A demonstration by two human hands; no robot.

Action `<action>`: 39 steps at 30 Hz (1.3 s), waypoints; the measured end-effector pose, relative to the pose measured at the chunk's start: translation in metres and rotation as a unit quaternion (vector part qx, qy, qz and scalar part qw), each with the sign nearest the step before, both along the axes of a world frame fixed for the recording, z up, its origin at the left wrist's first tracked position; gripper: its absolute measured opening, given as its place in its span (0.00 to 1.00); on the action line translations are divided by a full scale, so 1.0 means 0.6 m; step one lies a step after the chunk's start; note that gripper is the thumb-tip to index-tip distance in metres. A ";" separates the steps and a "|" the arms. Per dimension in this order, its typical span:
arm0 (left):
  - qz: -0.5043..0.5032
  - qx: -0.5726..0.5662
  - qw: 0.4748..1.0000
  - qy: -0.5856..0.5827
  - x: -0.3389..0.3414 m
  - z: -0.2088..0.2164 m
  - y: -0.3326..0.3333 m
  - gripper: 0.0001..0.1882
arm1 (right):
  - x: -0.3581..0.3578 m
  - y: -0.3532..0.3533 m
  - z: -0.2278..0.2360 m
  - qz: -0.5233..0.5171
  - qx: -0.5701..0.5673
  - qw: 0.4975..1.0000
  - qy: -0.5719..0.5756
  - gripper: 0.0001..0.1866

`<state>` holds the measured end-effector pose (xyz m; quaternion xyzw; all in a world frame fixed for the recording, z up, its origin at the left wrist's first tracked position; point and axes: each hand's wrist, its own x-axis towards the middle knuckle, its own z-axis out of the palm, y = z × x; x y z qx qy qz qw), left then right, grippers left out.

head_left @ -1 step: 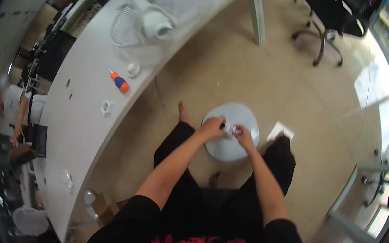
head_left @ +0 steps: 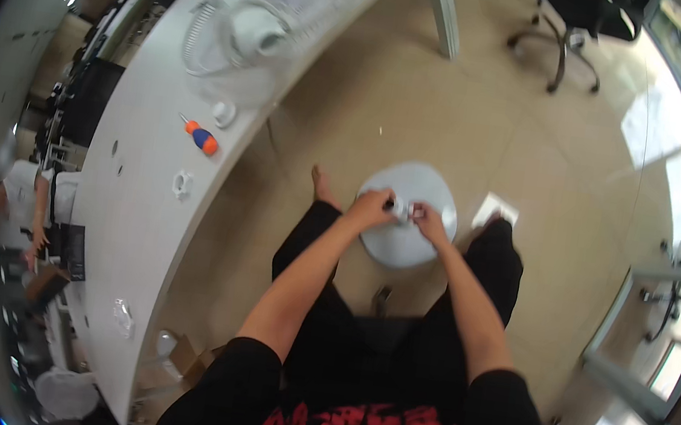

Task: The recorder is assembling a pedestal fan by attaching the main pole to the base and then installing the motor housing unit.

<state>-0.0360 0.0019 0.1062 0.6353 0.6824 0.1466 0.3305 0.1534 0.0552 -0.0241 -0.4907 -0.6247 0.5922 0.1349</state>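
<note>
A round, pale grey-white base (head_left: 400,250), like the foot of a fan, lies between my feet. At its middle a small white fitting (head_left: 402,209) shows between my hands, partly covered by the fingers. From the left side my left hand (head_left: 369,209) closes on this fitting, and something dark shows at its fingertips. On the other side, my right hand (head_left: 429,222) pinches a small piece too little to make out. On the table to the left are an orange-and-blue screwdriver (head_left: 200,137), a white round cap (head_left: 223,114) and a white ring-like part (head_left: 182,184).
A white fan head (head_left: 257,30) with clear plastic wrapping lies farther along the long white table (head_left: 137,220). A crumpled clear bag (head_left: 123,317) is nearer. A white card (head_left: 496,209) lies by my right foot. A black swivel chair (head_left: 586,13) stands far right; a person (head_left: 24,201) is beyond the table.
The whole view has shifted slightly, moving the table and base upward in the picture. Both hands stay at the middle of the base, with little change in their grip.
</note>
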 end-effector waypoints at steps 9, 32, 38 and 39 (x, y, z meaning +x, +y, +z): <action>0.043 0.059 0.997 -0.037 0.016 0.016 -0.024 0.16 | -0.003 -0.009 0.026 -0.062 -0.017 0.996 0.067 0.22; 0.054 0.089 0.994 0.042 0.019 -0.005 -0.032 0.14 | -0.012 -0.015 -0.004 -0.071 -0.046 0.996 0.018 0.15; 0.057 0.081 0.993 0.057 0.023 -0.004 -0.033 0.12 | -0.002 -0.027 0.013 -0.118 -0.010 0.981 0.152 0.14; 0.056 0.081 0.993 0.059 0.023 -0.005 -0.034 0.13 | 0.000 -0.027 0.015 -0.093 -0.038 0.983 0.152 0.15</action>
